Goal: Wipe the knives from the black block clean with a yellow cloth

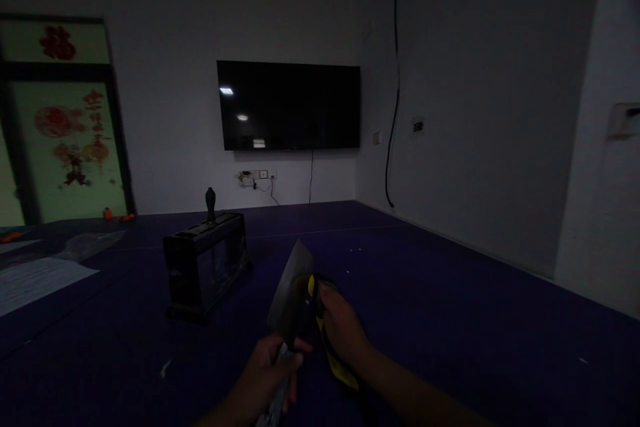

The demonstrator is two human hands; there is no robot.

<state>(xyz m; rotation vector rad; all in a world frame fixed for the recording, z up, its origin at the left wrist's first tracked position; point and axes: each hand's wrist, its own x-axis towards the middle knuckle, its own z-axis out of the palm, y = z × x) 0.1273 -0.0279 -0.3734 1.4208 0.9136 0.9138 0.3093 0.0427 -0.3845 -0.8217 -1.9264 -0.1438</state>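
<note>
My left hand is closed around the pale handle of a cleaver, whose broad grey blade points up and away from me. My right hand grips a yellow-and-black hand tool with a curved body. Its front end lies against or just beside the right side of the blade; the dim light hides whether they touch. What kind of tool it is I cannot make out. Left of the blade, a black boxy device with a knob-like handle on top stands on the dark blue surface.
Papers and clear plastic lie at the left, with small orange items behind. A television hangs on the far wall above sockets and cords. A black cable dangles along the right wall. White scraps dot the surface.
</note>
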